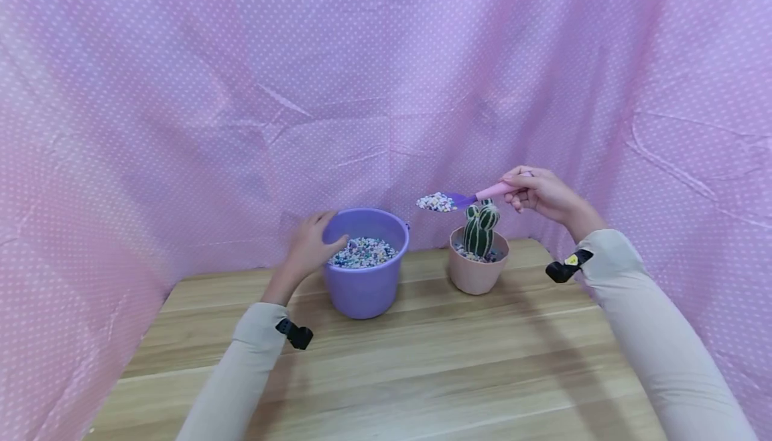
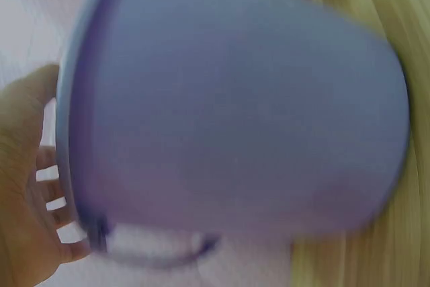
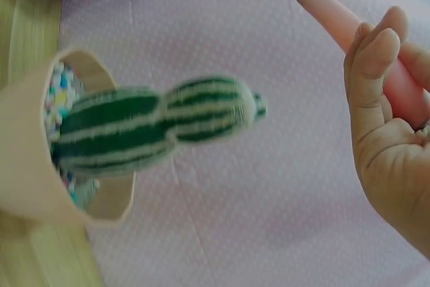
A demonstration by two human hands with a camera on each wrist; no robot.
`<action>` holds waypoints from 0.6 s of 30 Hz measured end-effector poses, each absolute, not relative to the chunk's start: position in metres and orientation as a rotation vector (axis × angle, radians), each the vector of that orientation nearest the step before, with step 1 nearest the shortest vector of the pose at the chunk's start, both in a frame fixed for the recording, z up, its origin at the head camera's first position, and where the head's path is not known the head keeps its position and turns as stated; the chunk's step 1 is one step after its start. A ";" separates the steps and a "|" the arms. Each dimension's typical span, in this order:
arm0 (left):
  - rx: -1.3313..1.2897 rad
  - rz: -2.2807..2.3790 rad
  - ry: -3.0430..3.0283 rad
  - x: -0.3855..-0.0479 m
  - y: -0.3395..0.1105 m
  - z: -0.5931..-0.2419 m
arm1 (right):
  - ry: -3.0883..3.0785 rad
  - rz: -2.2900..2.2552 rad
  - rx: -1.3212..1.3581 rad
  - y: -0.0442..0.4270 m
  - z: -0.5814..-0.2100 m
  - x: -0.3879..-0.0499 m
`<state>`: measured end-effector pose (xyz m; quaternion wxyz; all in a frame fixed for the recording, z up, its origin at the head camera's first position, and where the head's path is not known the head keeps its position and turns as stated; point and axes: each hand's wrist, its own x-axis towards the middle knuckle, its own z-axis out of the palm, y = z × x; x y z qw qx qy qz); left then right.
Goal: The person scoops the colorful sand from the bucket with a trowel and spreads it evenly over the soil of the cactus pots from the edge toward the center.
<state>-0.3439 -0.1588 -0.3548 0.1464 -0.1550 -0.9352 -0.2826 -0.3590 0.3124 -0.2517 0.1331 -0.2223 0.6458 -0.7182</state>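
Note:
My right hand point(image 1: 539, 193) grips the pink handle of a small garden trowel point(image 1: 464, 201), fingers and thumb curled round it. Its purple blade lies about level, heaped with small pale pebbles point(image 1: 436, 202), to the left of and above a potted cactus point(image 1: 479, 233). Green with white stripes, the cactus stands in a peach pot point(image 1: 474, 275) with coloured pebbles round its base. At the left side of a purple bucket point(image 1: 364, 293), my left hand point(image 1: 310, 243) is at the rim with fingers spread, slightly blurred. Whether it touches the rim is unclear. Multicoloured pebbles point(image 1: 364, 253) lie inside the bucket.
Bucket and pot stand near the back of a wooden table point(image 1: 386, 374), with a gap between them. A pink dotted cloth point(image 1: 362, 92) hangs behind and along both sides. The bucket's handle point(image 2: 161, 259) hangs down one side.

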 end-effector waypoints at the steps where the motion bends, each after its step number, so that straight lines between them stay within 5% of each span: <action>1: -0.463 -0.842 -2.680 -0.343 -0.150 -0.353 | 1.868 -2.081 -0.659 0.318 -0.252 -0.358; 18: -0.859 -1.297 -2.355 -0.332 0.004 -0.363 | 1.748 -2.006 -0.805 0.398 -0.297 -0.359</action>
